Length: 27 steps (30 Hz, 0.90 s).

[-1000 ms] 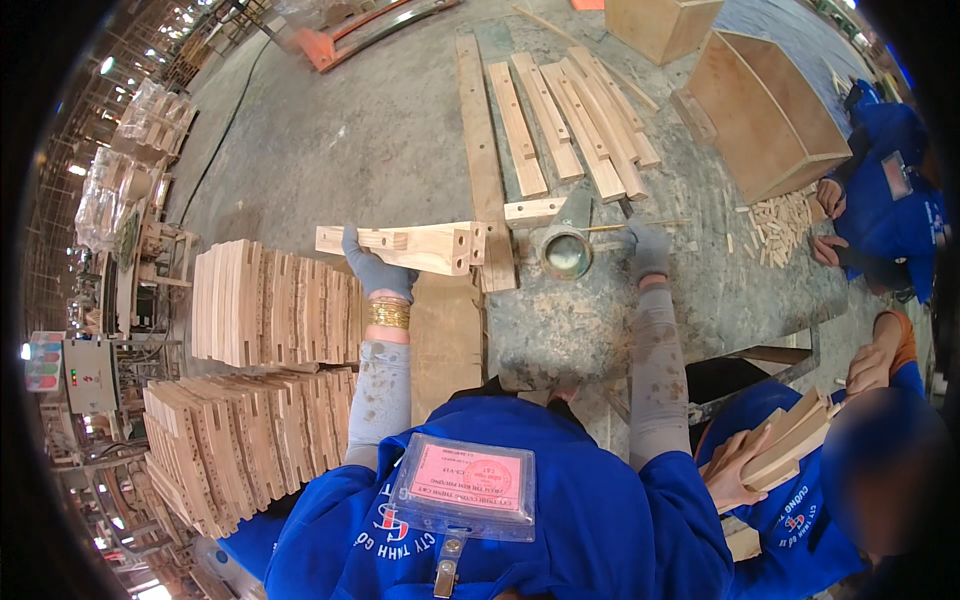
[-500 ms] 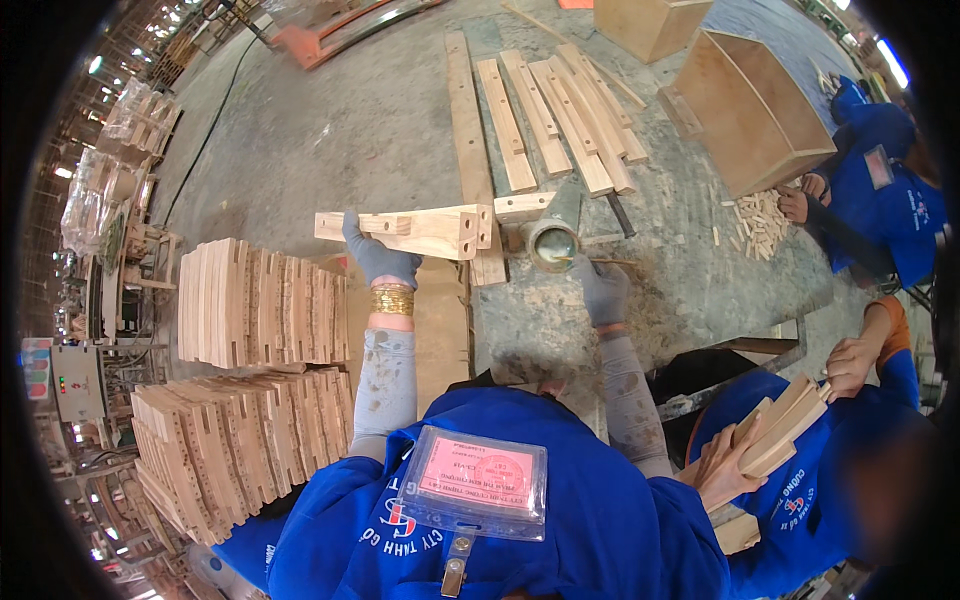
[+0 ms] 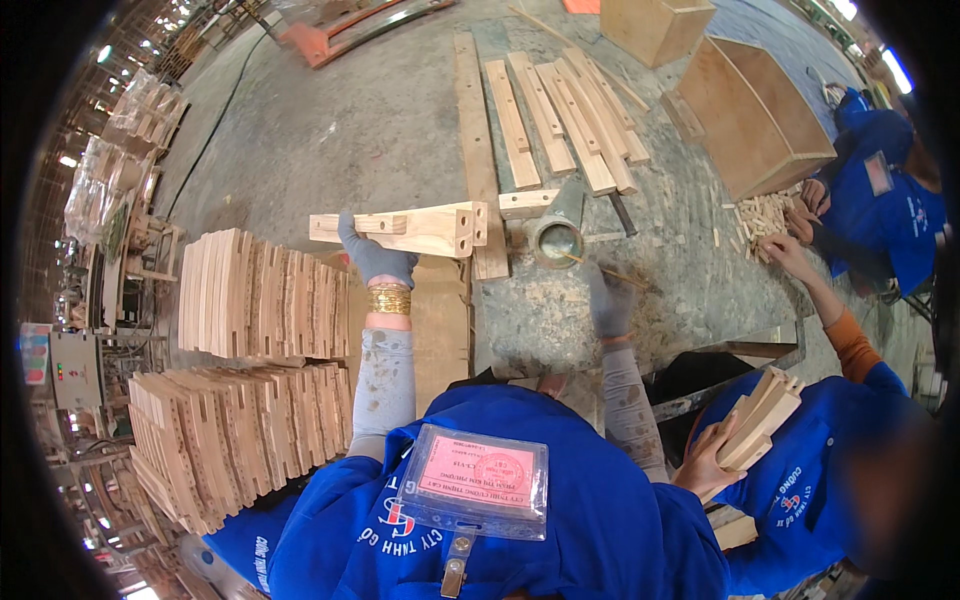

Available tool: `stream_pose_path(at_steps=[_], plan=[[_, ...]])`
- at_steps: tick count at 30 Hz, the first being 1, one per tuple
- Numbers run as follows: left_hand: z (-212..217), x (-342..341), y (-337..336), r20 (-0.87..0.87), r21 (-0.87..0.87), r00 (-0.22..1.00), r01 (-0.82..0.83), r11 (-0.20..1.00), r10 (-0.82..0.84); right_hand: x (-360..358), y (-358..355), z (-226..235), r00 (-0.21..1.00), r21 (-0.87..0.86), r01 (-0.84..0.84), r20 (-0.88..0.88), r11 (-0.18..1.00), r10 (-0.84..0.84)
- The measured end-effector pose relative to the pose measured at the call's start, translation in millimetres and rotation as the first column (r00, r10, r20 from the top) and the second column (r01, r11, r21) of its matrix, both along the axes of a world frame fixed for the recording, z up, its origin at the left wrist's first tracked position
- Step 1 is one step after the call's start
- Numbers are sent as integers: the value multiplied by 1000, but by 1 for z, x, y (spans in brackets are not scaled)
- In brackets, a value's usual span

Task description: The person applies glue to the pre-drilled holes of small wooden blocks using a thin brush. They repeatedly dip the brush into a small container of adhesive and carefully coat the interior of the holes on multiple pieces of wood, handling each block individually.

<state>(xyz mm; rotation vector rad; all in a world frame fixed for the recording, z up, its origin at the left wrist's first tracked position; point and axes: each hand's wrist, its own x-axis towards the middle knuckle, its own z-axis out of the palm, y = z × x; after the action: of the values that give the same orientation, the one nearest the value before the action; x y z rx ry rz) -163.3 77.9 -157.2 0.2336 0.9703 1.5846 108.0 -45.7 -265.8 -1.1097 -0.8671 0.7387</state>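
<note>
My left hand (image 3: 378,260), in a grey glove, is closed around pale wooden pieces (image 3: 432,230) lying together, with round holes in their right ends. They sit over the left edge of the worktable, by a long upright board (image 3: 472,130). In my gloved right hand (image 3: 611,306) is a thin stick (image 3: 576,259), held in closed, slightly blurred fingers. Its left tip is at the mouth of a grey cylindrical container (image 3: 565,208) tilted toward me, with pale contents. A short holed block (image 3: 527,203) lies left of the container.
Several wooden slats (image 3: 560,115) lie at the far side, near a dark-handled tool (image 3: 622,214). At right stand a plywood box (image 3: 750,120) and a dowel pile (image 3: 760,222), where co-workers' hands reach. Stacked wooden parts (image 3: 262,300) stand at left. A co-worker at lower right holds wooden pieces (image 3: 762,420).
My right hand has shifted slightly down and right with the stick. My left hand keeps its grip on the wooden pieces. The lower-right co-worker's arm has reached out to the dowel pile.
</note>
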Motion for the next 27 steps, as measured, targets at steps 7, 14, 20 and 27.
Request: stream_pose_path(at_steps=[7, 14, 20, 27], plan=[[3, 2, -5, 29, -9, 1000, -9, 1000, 9, -11, -18, -32, 711, -274, -172, -699, 946, -74], [4, 9, -7, 43, -45, 999, 3, 999, -2, -12, -19, -34, 937, -288, 53, -318, 956, -147], [2, 13, -7, 52, -17, 998, 40, 999, -39, -9, -23, 112, 912, -7, -76, -406, 997, 66], [18, 35, -5, 111, 48, 987, 112, 993, -117, -27, -42, 200, 992, 131, -117, 65, 984, 109]])
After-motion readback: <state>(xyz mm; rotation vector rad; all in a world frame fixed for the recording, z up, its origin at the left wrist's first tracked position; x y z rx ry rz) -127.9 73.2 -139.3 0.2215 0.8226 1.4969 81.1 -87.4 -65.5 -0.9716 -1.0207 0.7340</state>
